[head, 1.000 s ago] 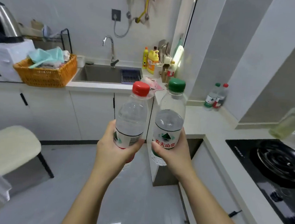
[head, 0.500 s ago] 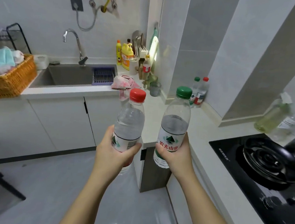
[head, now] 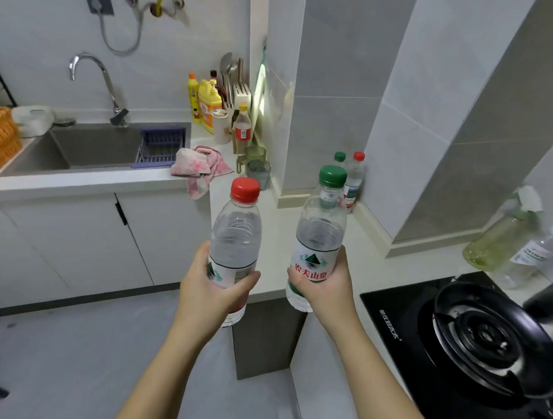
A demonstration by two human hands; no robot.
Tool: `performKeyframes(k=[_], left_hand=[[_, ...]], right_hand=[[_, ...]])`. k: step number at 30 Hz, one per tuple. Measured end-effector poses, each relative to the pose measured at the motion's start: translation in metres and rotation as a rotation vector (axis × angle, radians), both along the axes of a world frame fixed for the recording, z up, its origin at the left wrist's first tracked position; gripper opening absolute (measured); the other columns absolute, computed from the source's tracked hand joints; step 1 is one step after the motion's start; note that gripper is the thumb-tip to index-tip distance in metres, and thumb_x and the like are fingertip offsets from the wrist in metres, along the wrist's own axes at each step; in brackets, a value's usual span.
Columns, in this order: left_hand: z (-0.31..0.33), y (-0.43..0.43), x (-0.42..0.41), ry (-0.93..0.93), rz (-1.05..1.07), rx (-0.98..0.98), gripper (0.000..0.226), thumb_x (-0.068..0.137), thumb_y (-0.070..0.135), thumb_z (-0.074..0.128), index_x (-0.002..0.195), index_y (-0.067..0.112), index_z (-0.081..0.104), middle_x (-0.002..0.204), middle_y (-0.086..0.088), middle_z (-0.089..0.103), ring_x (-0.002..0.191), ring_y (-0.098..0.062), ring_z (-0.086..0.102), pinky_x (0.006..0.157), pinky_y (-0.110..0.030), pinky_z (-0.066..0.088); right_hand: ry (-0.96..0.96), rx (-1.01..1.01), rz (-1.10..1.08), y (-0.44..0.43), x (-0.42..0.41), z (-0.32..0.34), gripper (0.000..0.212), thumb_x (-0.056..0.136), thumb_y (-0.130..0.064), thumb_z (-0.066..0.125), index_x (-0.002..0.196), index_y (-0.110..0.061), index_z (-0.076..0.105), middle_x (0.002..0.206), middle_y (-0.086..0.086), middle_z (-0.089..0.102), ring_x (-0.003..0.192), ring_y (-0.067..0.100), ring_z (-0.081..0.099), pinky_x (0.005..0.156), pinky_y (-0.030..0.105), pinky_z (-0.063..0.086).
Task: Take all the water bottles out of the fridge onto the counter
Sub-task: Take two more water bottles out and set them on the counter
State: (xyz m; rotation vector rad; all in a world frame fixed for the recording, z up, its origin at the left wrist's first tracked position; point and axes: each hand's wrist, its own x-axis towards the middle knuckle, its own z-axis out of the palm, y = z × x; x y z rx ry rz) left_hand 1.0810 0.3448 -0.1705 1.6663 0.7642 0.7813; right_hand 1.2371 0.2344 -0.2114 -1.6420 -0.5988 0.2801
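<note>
Clear plastic: four water bottles in all in the head view. The left hand (head: 211,285) curls fingers and thumb round the lower half of a red-capped bottle (head: 236,236), held upright in front of the bench (head: 283,233) edge. The right hand (head: 327,287) wraps the label of a green-capped bottle (head: 320,236) in the same way, upright and off the bench. The two held bottles are side by side, not touching. Beyond the right hand, two more stand on the bench by the wall: a far green-capped bottle (head: 339,157), mostly hidden, and a far red-capped bottle (head: 354,179) just beside it. Right of the right hand is one black gas hob (head: 476,337). Left of the left hand is one sink (head: 94,148).
</note>
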Motion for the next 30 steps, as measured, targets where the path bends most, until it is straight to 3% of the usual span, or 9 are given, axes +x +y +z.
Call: performKeyframes(k=[3, 6, 8, 12, 15, 20, 22, 26, 30], left_hand=[[-0.007, 0.008, 0.026, 0.013, -0.008, -0.018, 0.050, 0.072, 0.014, 0.082, 0.104, 0.038, 0.052, 0.088, 0.018, 0.067, 0.078, 0.012, 0.060, 0.060, -0.008, 0.046], [-0.020, 0.023, 0.052, 0.030, -0.029, -0.036, 0.045, 0.073, 0.008, 0.081, 0.102, 0.029, 0.054, 0.087, 0.011, 0.064, 0.067, 0.011, 0.059, 0.055, -0.006, 0.047], [-0.030, 0.037, 0.073, 0.060, -0.048, -0.038, 0.045, 0.073, 0.007, 0.081, 0.095, 0.035, 0.052, 0.088, 0.006, 0.062, 0.062, 0.012, 0.057, 0.052, -0.006, 0.046], [-0.055, 0.077, 0.119, 0.106, -0.089, -0.040, 0.047, 0.072, 0.015, 0.082, 0.096, 0.042, 0.052, 0.102, 0.004, 0.061, 0.077, 0.005, 0.059, 0.054, -0.008, 0.047], [-0.074, 0.111, 0.154, 0.163, -0.112, -0.059, 0.048, 0.069, 0.020, 0.083, 0.106, 0.035, 0.055, 0.104, 0.007, 0.063, 0.082, 0.001, 0.061, 0.060, -0.008, 0.044], [-0.105, 0.153, 0.200, 0.241, -0.165, -0.097, 0.050, 0.068, 0.019, 0.084, 0.108, 0.029, 0.056, 0.100, 0.010, 0.066, 0.086, 0.001, 0.061, 0.064, -0.010, 0.043], [-0.114, 0.160, 0.212, 0.251, -0.177, -0.127, 0.046, 0.070, 0.014, 0.082, 0.102, 0.035, 0.054, 0.096, 0.012, 0.065, 0.081, 0.001, 0.061, 0.060, -0.008, 0.044], [-0.135, 0.163, 0.226, 0.240, -0.139, -0.166, 0.050, 0.071, 0.013, 0.080, 0.105, 0.035, 0.052, 0.099, 0.013, 0.065, 0.087, -0.007, 0.063, 0.068, -0.023, 0.049], [-0.151, 0.159, 0.236, 0.216, -0.103, -0.161, 0.053, 0.068, 0.018, 0.082, 0.108, 0.036, 0.052, 0.105, 0.012, 0.064, 0.093, -0.003, 0.062, 0.074, -0.023, 0.049]], right_hand=[[0.031, -0.022, 0.000, 0.004, 0.023, -0.011, 0.053, 0.069, -0.016, 0.084, 0.108, -0.023, 0.048, 0.097, -0.003, 0.066, 0.088, 0.011, 0.067, 0.068, 0.019, 0.051], [0.058, -0.047, -0.023, 0.015, 0.046, -0.023, 0.053, 0.071, -0.010, 0.084, 0.111, -0.019, 0.050, 0.101, -0.004, 0.066, 0.091, 0.006, 0.066, 0.071, 0.013, 0.051], [0.071, -0.075, -0.035, 0.025, 0.061, -0.030, 0.053, 0.070, -0.009, 0.084, 0.109, -0.019, 0.050, 0.100, -0.002, 0.066, 0.088, 0.007, 0.066, 0.069, 0.013, 0.050], [0.103, -0.125, -0.066, 0.054, 0.097, -0.045, 0.054, 0.070, -0.005, 0.084, 0.108, -0.022, 0.050, 0.103, -0.005, 0.065, 0.088, -0.004, 0.064, 0.070, 0.010, 0.050], [0.127, -0.183, -0.105, 0.078, 0.128, -0.057, 0.051, 0.068, -0.009, 0.086, 0.104, -0.024, 0.053, 0.101, -0.004, 0.067, 0.088, 0.000, 0.066, 0.074, 0.018, 0.053], [0.156, -0.292, -0.176, 0.111, 0.168, -0.080, 0.048, 0.066, -0.017, 0.087, 0.097, -0.028, 0.053, 0.092, -0.012, 0.068, 0.084, 0.001, 0.065, 0.061, 0.008, 0.047], [0.173, -0.320, -0.203, 0.119, 0.178, -0.093, 0.050, 0.066, -0.016, 0.087, 0.100, -0.028, 0.053, 0.094, -0.011, 0.067, 0.088, 0.006, 0.066, 0.061, 0.008, 0.046], [0.194, -0.352, -0.247, 0.127, 0.189, -0.111, 0.054, 0.065, -0.013, 0.088, 0.104, -0.025, 0.052, 0.095, -0.012, 0.064, 0.086, 0.008, 0.063, 0.066, 0.016, 0.047], [0.210, -0.351, -0.264, 0.131, 0.198, -0.130, 0.056, 0.064, -0.008, 0.087, 0.110, -0.017, 0.057, 0.100, -0.005, 0.067, 0.089, 0.006, 0.064, 0.065, 0.008, 0.046]])
